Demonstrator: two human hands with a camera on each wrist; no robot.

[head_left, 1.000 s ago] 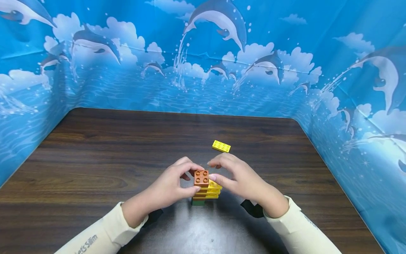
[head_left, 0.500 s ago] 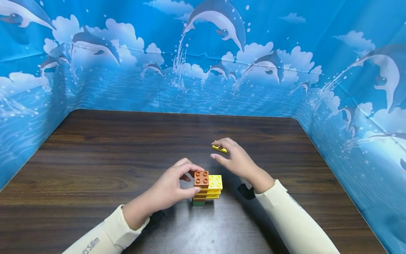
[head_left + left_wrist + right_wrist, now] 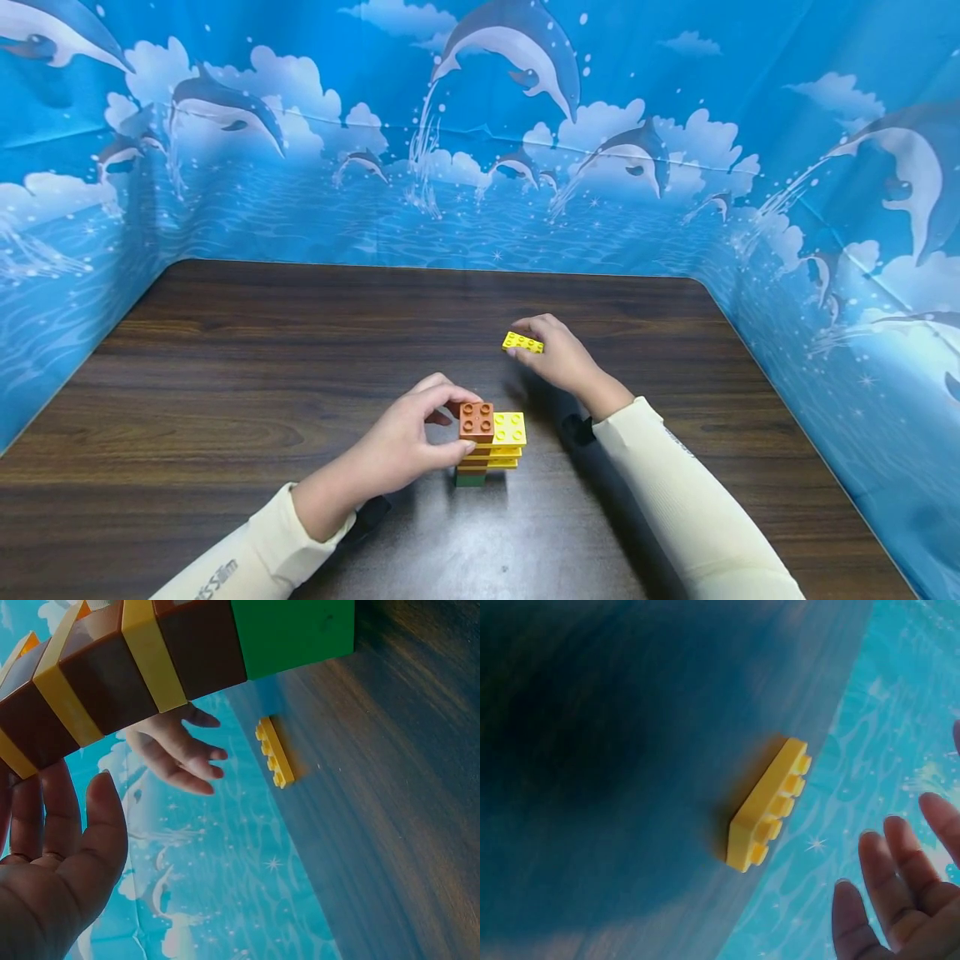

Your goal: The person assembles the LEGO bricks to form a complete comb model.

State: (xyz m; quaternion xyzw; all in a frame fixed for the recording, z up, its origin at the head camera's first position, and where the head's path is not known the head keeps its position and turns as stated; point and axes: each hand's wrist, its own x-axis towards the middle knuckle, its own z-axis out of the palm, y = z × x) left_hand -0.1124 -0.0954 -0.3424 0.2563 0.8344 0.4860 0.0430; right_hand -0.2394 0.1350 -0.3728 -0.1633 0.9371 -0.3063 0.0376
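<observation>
My left hand (image 3: 408, 429) holds the top of a brick tower between thumb and fingers. The tower has a brown brick (image 3: 476, 422) on top. Yellow plates (image 3: 510, 427) stick out to the right between brown bricks, above a green brick (image 3: 470, 479) at the base. Farther back, my right hand (image 3: 558, 354) is at a loose yellow plate (image 3: 525, 342), its thumb overlapping the near edge in the head view. In the right wrist view the yellow plate (image 3: 769, 806) lies on the table, studs up, apart from the right hand's spread fingers (image 3: 881, 881).
A dark wood-grain table (image 3: 262, 375) carries the tower near its front middle. Blue dolphin-print cloth (image 3: 480, 208) stands around the back and sides of the table.
My right hand has left the tower's side and moved back to the loose yellow plate, uncovering the tower's top yellow plate. My left hand keeps its hold on the tower.
</observation>
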